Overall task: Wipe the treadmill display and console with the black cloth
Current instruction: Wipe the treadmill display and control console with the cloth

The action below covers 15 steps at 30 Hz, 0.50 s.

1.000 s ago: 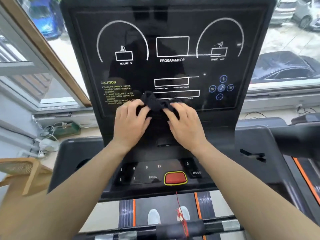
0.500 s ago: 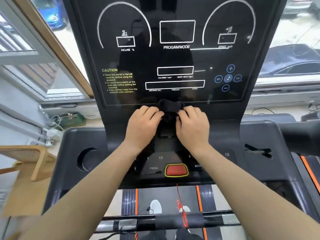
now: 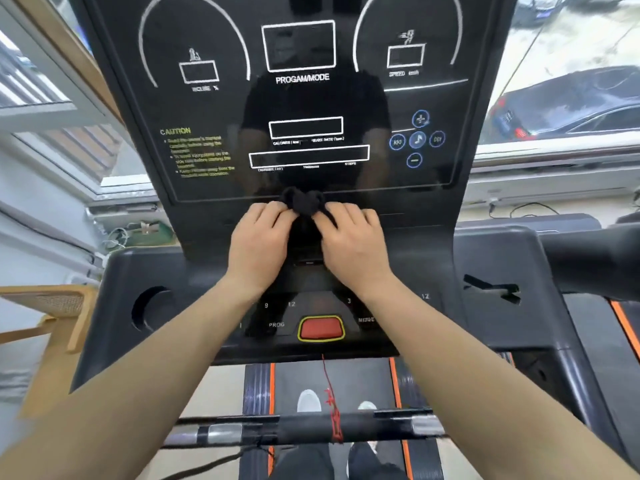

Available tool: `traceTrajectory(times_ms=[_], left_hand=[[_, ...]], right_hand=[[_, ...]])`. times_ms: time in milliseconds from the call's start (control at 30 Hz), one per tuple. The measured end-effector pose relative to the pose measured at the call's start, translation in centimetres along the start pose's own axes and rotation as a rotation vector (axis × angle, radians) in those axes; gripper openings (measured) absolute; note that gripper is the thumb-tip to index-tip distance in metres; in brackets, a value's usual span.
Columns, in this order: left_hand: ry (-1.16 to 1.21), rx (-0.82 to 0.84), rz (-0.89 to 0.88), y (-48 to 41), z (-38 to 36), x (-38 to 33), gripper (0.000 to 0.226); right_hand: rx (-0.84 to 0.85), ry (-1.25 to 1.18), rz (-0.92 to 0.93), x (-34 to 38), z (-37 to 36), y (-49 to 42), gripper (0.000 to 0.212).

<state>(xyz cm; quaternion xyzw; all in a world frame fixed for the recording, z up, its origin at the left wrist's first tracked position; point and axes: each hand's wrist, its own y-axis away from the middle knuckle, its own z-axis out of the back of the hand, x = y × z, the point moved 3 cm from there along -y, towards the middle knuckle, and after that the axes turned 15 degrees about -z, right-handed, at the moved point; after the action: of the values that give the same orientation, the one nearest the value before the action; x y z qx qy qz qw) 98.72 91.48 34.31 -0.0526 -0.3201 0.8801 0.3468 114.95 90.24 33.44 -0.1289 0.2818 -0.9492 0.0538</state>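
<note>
The black cloth (image 3: pixel 304 202) is bunched into a small wad at the lower edge of the treadmill display (image 3: pixel 304 98), a glossy black panel with white outlines and yellow caution text. My left hand (image 3: pixel 258 247) and my right hand (image 3: pixel 351 245) sit side by side below the panel, fingers curled into the cloth from either side. Under my wrists lies the console (image 3: pixel 173 268) with number keys and a red stop button (image 3: pixel 320 328).
A round cup holder (image 3: pixel 149 308) is set in the console's left side. A black handlebar (image 3: pixel 311 431) crosses low in front of me, with a red cord hanging to it. Windows flank the display. A wooden chair (image 3: pixel 45 317) stands at the left.
Both hands and the cloth have slid down from the display's lower readouts to its bottom edge, and the cloth is bunched tighter between the fingertips.
</note>
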Motion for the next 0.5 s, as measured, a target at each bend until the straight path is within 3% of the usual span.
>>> traceTrajectory(times_ms=[133, 267, 400, 500], left_hand=[[0.066, -0.006, -0.076, -5.0, -2.6, -5.5, 0.013], [0.060, -0.008, -0.094, -6.6, -3.1, -7.7, 0.012], [0.063, 0.020, -0.118, -3.7, -1.8, -4.6, 0.019], [0.031, 0.026, 0.021, 0.4, 0.2, 0.2, 0.021]], right_hand=[[-0.024, 0.070, -0.072, -6.8, 2.0, 0.7, 0.036], [-0.006, 0.076, -0.166, -8.1, 2.6, 0.3, 0.029], [-0.047, 0.077, -0.410, -5.9, 1.8, 0.9, 0.022], [-0.038, 0.070, -0.336, -0.2, 0.4, 0.7, 0.021]])
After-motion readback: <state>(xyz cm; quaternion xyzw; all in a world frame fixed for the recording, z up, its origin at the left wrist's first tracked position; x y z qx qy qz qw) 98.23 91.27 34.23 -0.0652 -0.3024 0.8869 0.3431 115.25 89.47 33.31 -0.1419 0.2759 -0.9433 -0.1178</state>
